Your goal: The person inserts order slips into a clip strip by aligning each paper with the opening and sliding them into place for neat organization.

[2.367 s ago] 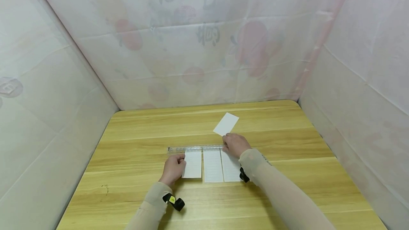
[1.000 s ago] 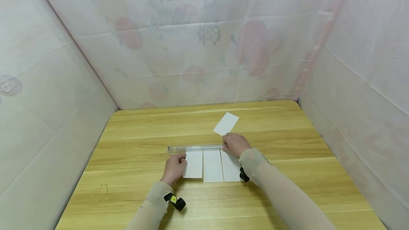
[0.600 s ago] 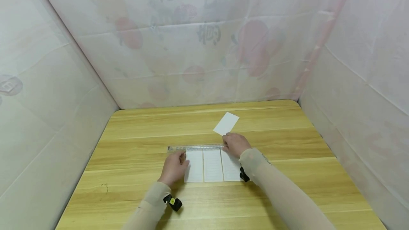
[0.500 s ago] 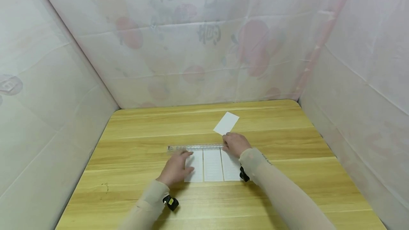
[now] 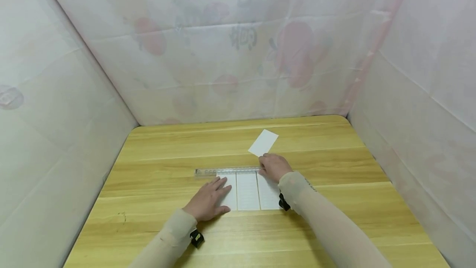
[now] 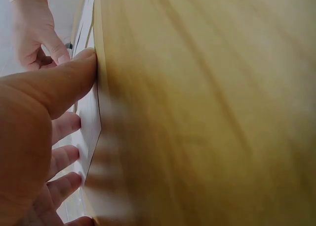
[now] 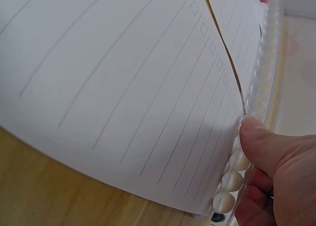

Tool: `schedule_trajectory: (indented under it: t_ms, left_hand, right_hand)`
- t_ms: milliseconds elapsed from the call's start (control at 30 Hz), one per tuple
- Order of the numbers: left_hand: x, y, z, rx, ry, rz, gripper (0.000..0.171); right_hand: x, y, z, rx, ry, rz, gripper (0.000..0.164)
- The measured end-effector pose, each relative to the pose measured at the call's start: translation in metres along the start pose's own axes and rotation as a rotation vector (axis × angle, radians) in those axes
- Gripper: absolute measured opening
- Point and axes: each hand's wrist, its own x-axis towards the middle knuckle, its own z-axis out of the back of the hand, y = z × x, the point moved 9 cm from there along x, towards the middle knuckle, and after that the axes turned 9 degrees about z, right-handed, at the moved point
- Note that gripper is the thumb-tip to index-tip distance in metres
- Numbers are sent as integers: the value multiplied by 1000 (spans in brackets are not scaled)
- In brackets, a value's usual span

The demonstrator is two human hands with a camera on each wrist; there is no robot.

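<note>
Three white lined cards lie side by side in a row: a left card (image 5: 231, 198), a middle card (image 5: 247, 193) and a right card (image 5: 267, 193). Along their far edges runs a clear plastic ruler (image 5: 227, 171). My left hand (image 5: 207, 202) rests with spread fingers on the left card, covering much of it. My right hand (image 5: 275, 168) grips the ruler near its right end, thumb (image 7: 254, 132) on it and the other fingers curled beyond. Ruled lines and small checkboxes show on the right card (image 7: 148, 97) in the right wrist view.
Another white card (image 5: 263, 143) lies slanted just beyond my right hand. The wooden table (image 5: 148, 156) has rounded far corners. Pale printed cloth walls (image 5: 238, 53) stand behind it and at both sides.
My left hand has let go of the left card's edge and spread its fingers over the card. That card's near edge has come down level with its neighbours. My right hand stays put.
</note>
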Motion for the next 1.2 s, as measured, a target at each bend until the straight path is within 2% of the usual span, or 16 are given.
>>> schedule_trajectory:
  t_ms: [800, 1200]
  left_hand:
    - [-1, 3, 1, -61, 49, 25, 71]
    - [0, 2, 3, -64, 39, 11, 70]
  right_hand:
    - [1, 3, 2, -8, 5, 3, 20]
    - [1, 1, 0, -29, -22, 26, 21]
